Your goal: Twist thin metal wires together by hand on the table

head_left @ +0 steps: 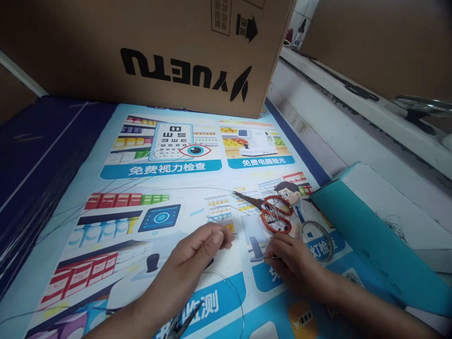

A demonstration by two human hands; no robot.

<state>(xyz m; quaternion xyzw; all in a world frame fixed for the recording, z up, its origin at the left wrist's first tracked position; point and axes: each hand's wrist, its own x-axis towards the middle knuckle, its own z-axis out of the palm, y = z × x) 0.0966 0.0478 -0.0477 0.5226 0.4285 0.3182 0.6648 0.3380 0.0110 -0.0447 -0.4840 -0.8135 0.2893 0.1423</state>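
My left hand is closed in a pinch, with a tiny metallic end showing at its fingertips. A thin wire curves out from beneath that hand toward the bottom edge. My right hand is closed, thumb against fingers, and a fine dark end sticks out at its left; the rest is hidden. Just beyond it lie scissors with orange-red handles, points to the left, among short wire pieces. Right of these rests a wire coil. Pliers lie partly behind my left forearm.
A printed sheet covers the table. A large cardboard box stands at the back. On the right is an open teal box with tangled wire bits inside. Long thin strands run across the left side.
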